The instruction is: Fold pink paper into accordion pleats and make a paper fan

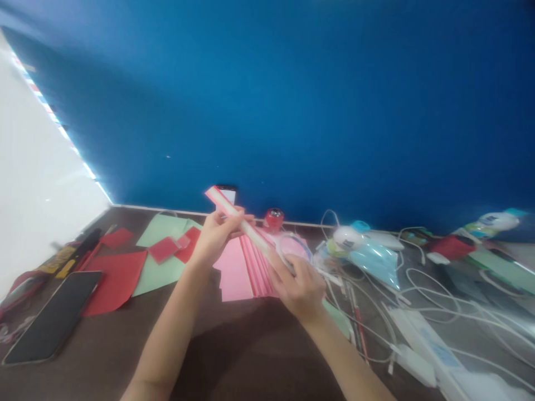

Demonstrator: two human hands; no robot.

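Note:
Between my two hands a long pink paper strip (221,201) with a pale band along its middle is held up at a slant. My left hand (218,231) pinches its upper part between thumb and fingers. Lower down, the fingers of my right hand (298,281) close on the other end, partly covering it. Beneath lie pink paper sheets (234,270) with several folded pink strips (258,270) on top. A round, clear-looking ring (295,245), perhaps a tape roll, is just behind my right hand. Blur hides finer detail.
Left: a phone (54,317), red paper (115,281) and green paper (156,275). Behind stand a red round object (274,219) and a small dark-framed item (228,194) by the blue wall (267,111). Right: a white bottle (349,236), tangled white cables (418,289) and a power strip (430,340).

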